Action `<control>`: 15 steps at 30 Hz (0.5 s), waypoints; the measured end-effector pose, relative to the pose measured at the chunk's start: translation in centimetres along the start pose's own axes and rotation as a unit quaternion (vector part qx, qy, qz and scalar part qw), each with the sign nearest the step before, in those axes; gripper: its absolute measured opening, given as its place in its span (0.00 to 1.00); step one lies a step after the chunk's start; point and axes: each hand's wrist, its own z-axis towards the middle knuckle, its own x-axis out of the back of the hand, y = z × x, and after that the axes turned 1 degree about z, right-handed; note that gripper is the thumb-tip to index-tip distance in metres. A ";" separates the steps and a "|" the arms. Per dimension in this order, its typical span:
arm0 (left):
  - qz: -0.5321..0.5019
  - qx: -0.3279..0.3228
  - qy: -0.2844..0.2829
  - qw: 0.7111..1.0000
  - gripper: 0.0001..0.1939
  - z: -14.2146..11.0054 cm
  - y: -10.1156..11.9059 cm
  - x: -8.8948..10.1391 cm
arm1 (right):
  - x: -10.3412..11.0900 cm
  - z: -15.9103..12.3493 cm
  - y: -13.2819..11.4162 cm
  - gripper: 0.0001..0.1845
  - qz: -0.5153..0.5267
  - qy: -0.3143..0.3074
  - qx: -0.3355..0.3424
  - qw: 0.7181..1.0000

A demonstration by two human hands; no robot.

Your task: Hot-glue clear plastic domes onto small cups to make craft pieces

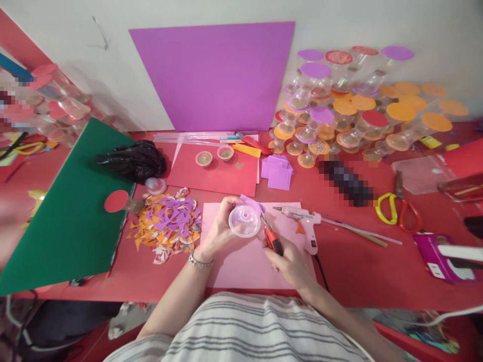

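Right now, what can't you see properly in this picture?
All in the head view:
- Left hand: some fingers hidden behind the clear plastic cup.
- Black plastic bag: its folds hide anything inside.
- Long dark thing right of the purple squares: blurred into blocks.
- Two small cups: too small to tell what's in them.

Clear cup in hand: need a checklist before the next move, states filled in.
1. Cup held by left hand: ok
2. Scissors held in right hand: ok
3. Purple piece beside cup's far rim, at scissor blades: ok
4. Left fingers behind cup clear of blades: cannot tell, partly hidden
5. Pink sheet free of tools: not ok, glue gun partly on it
6. Glue gun cool: cannot tell
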 end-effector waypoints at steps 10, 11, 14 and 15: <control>-0.021 -0.001 -0.058 0.998 0.25 -0.2 0.6 0.6 | -0.2 -0.1 -0.4 0.10 0.029 -0.014 -0.001 0.999; -0.016 -0.004 -0.058 0.998 0.25 -0.2 0.7 0.6 | -0.2 0.0 -0.4 0.10 0.030 -0.013 -0.003 0.999; -0.009 -0.005 -0.055 0.998 0.25 -0.2 0.7 0.5 | -0.3 0.0 -0.3 0.10 0.021 -0.005 -0.007 1.000; -0.007 -0.005 -0.053 0.999 0.26 -0.2 0.7 0.4 | -0.3 0.0 -0.3 0.10 0.016 -0.002 -0.004 1.000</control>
